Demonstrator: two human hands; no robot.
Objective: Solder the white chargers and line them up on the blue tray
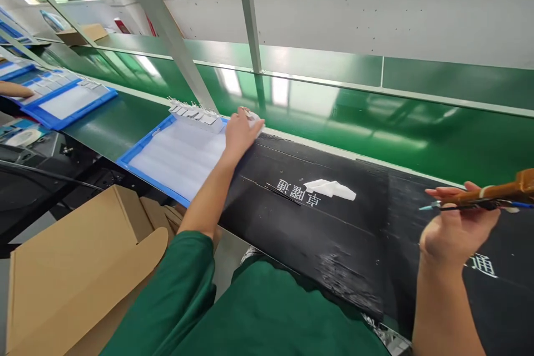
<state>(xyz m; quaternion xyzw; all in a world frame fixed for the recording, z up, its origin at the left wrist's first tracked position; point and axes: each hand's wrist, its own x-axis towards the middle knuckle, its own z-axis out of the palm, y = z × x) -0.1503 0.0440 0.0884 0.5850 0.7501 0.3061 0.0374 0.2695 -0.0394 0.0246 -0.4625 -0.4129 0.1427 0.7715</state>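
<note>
My left hand point(242, 132) reaches to the far right corner of a blue-rimmed tray point(154, 188), its fingers closed on a small white part point(252, 117) that they mostly cover. Just left of it, a row of similar white parts point(198, 115) with thin pins or wires stands along the tray's far side, on a white sheet point(179, 153). My right hand point(459, 229) is raised at the right, palm up, gripping a brown-handled tool point(498, 189) with a slim teal tip pointing left; its exact kind is unclear.
A crumpled white wipe point(330, 189) lies on the black mat point(300, 233). Beyond runs a green belt point(375, 128), with metal posts point(249, 22) before it. A cardboard box point(75, 267) stands at lower left. Farther left, another person's hand point(16, 89) is at another blue tray point(70, 101).
</note>
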